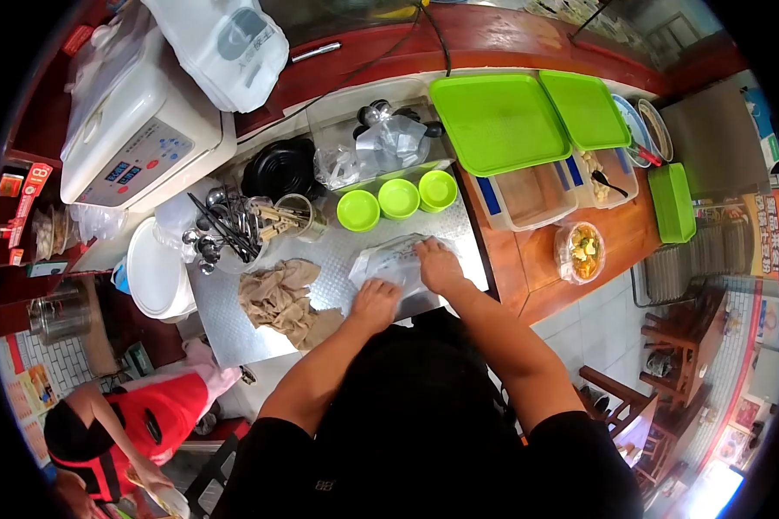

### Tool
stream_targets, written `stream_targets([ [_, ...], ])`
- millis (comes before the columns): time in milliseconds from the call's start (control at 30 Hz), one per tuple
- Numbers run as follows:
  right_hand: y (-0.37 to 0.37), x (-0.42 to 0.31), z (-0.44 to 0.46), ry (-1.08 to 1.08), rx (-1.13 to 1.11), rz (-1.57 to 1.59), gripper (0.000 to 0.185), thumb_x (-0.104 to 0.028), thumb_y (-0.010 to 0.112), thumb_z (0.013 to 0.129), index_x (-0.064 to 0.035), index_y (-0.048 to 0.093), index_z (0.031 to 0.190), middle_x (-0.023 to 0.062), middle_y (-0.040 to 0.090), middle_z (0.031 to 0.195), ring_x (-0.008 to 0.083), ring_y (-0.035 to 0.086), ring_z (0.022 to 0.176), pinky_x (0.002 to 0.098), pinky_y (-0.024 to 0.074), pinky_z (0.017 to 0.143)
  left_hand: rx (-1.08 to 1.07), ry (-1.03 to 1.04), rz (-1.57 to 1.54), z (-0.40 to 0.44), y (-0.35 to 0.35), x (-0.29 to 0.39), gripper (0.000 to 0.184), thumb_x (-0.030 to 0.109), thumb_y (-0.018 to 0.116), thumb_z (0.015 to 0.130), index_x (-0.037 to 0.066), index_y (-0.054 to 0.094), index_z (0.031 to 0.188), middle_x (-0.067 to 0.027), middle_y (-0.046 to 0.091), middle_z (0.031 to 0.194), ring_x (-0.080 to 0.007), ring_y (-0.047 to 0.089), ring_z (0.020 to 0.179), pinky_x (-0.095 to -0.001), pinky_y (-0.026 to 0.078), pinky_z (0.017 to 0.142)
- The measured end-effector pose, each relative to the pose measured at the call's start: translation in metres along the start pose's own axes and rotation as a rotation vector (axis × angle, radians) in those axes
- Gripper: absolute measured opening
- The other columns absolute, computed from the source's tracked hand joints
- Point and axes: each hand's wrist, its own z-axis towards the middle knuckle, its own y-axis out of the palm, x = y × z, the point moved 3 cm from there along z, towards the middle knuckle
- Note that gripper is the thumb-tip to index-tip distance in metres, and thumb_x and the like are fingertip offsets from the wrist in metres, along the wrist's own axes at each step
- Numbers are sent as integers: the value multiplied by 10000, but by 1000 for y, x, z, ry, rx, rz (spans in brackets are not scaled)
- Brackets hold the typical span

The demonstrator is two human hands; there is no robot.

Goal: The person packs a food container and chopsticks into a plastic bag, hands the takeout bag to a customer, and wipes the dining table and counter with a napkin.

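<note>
A thin, whitish plastic bag (388,259) with printing on it lies flat on the metal counter (225,333) in front of me. My left hand (377,303) is closed on its near edge, fingers curled. At its right side, my right hand (439,265) grips the bag with bent fingers; the fingertips are partly hidden. Just beyond the bag stand three bright green bowls (399,200) in a row. A crumpled brown cloth (287,298) lies to the left of my left hand.
Left of the bowls are a container of spoons and ladles (225,221) and a cup of wooden sticks (301,216). To the right are green trays (498,121), a clear bin (532,203) and a food tub (580,253). A person in red (160,424) is at lower left.
</note>
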Motion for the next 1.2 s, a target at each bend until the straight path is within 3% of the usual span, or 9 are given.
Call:
stream_targets([
  [200, -5, 5, 10, 88, -21, -35, 360, -131, 587, 803, -41, 547, 1150, 208, 559, 1154, 373, 545, 1114, 445, 476, 919, -27, 20, -135, -22, 8, -1, 198, 131, 599, 778, 26, 616, 945, -156, 637, 934, -334, 582, 953, -455, 482, 853],
  [433, -20, -17, -7, -3, -31, -63, 311, -157, 515, 852, -45, 570, 1137, 159, 568, 1137, 319, 546, 1116, 439, 469, 921, 94, -10, -301, 16, -13, 14, 350, 143, 591, 797, 15, 564, 1121, -196, 639, 987, -356, 605, 940, -454, 492, 839],
  [533, -11, -15, -15, -24, 14, -102, 330, -155, 527, 851, -62, 561, 1165, 153, 565, 1141, 315, 541, 1123, 441, 467, 915, -107, -231, -450, 39, 9, 0, 510, 142, 586, 788, 12, 492, 1272, -218, 642, 1055, -377, 607, 1007, -446, 484, 876],
  [600, -1, -11, -20, 25, -184, -161, 540, -151, 644, 777, -99, 495, 1293, 152, 495, 1284, 304, 487, 1211, 451, 435, 966, -200, -696, -635, 48, 16, -21, 630, 228, 625, 804, 90, 441, 1391, -203, 622, 1172, -347, 594, 1090, -410, 464, 926],
  [700, 2, -8, -33, 47, -180, -144, 517, -139, 608, 799, -115, 487, 1302, 145, 436, 1334, 311, 461, 1226, 455, 424, 970, -161, -758, -702, 64, 18, -46, 746, 154, 573, 769, 85, 318, 1467, -258, 609, 1187, -384, 587, 1119, -409, 450, 961],
  [833, 5, -14, -33, 87, -174, -134, 475, -148, 580, 822, -115, 488, 1286, 166, 438, 1283, 354, 471, 1159, 447, 457, 917, -217, -775, -651, 68, 21, -44, 797, 192, 598, 783, 115, 254, 1499, -282, 566, 1247, -394, 559, 1157, -420, 435, 983],
  [967, 13, -11, -26, 71, -155, -198, 428, -181, 583, 834, -108, 498, 1247, 152, 445, 1256, 320, 467, 1146, 425, 475, 904, -202, -699, -580, 63, 14, -25, 789, 215, 608, 796, 114, 262, 1497, -272, 537, 1282, -411, 530, 1176, -440, 411, 1010],
  [1033, 10, -11, -22, 83, -246, -185, 439, -177, 571, 844, -104, 494, 1270, 165, 422, 1313, 339, 446, 1190, 431, 473, 925, -291, -614, -345, 60, 10, -12, 778, 231, 628, 800, 115, 284, 1488, -246, 501, 1308, -431, 480, 1204, -475, 378, 1032],
  [1200, 9, 0, -25, 14, -104, -33, 359, -152, 574, 833, -72, 556, 1183, 210, 459, 1323, 362, 464, 1217, 444, 453, 967, -263, -501, -173, 45, 3, 13, 693, 230, 643, 790, 92, 385, 1419, -219, 461, 1333, -421, 450, 1224, -488, 369, 1033],
])
